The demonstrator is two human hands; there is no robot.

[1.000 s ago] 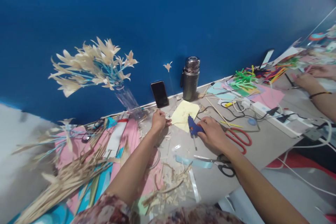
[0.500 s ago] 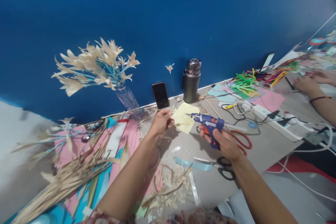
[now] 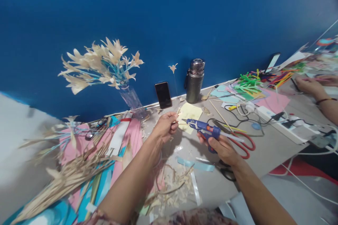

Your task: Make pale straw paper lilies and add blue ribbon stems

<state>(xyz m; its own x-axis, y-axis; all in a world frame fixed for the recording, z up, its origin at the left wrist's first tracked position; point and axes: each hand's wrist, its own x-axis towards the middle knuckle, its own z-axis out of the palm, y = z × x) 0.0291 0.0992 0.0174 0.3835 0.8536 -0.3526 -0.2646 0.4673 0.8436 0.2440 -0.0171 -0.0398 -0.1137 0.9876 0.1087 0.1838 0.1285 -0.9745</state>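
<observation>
My right hand (image 3: pixel 224 147) grips a blue glue gun (image 3: pixel 204 130) above the table, its nozzle aimed left at my other hand. My left hand (image 3: pixel 165 126) is closed in a pinch on a small pale petal piece, held just left of the nozzle. Beneath them lies a yellow paper (image 3: pixel 190 114). A thin stem topped with a pale flower (image 3: pixel 173 68) stands up behind my left hand.
A vase of pale paper flowers (image 3: pixel 105 63), a phone (image 3: pixel 163 95) and a steel flask (image 3: pixel 194 81) stand by the blue wall. Red scissors (image 3: pixel 244 144), black scissors (image 3: pixel 224 172), a power strip (image 3: pixel 285 123), cables, pink sheets and dried leaf strips (image 3: pixel 66 175) litter the table. Another person's hands (image 3: pixel 310 86) work at right.
My right hand picked the glue gun up off the table and swung its nozzle toward my left hand. My left hand rose from the table, pinching the small piece.
</observation>
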